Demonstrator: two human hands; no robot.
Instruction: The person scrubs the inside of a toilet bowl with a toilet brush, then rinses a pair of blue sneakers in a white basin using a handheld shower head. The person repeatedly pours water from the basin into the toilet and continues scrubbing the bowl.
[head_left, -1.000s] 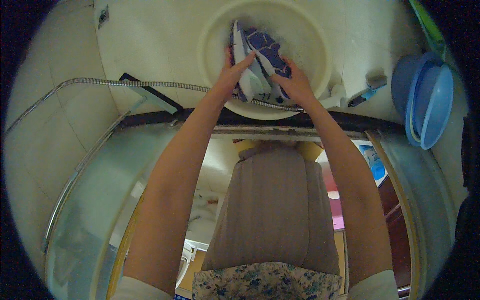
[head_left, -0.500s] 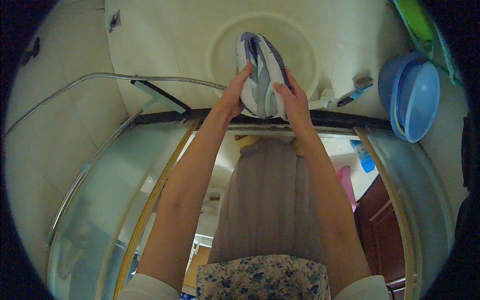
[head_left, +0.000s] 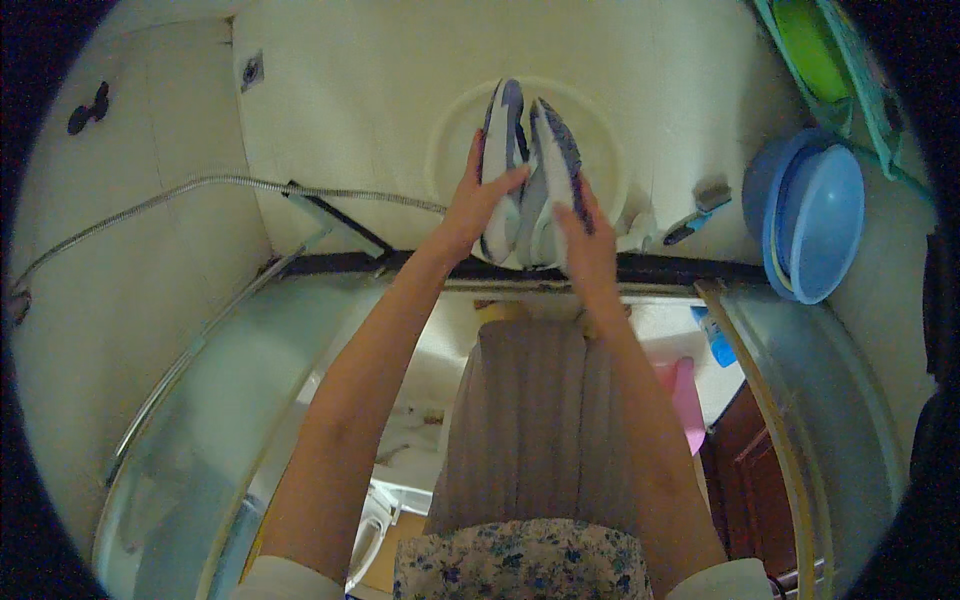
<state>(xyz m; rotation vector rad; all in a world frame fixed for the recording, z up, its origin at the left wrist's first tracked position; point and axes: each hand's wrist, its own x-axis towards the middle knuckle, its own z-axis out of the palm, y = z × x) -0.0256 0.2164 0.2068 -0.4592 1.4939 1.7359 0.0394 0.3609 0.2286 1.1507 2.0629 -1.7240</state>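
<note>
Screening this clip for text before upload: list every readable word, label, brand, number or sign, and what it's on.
No text can be read.
White-and-purple sneakers, held in the left hand and right hand: no legible lettering; any small marks are too blurred.
Blue-and-white container by the door frame at right: too small and blurred to read.
Blue basins: no lettering visible.

Matt cloth shoes, ribbed metal hose, smooth glossy plastic basins.
</note>
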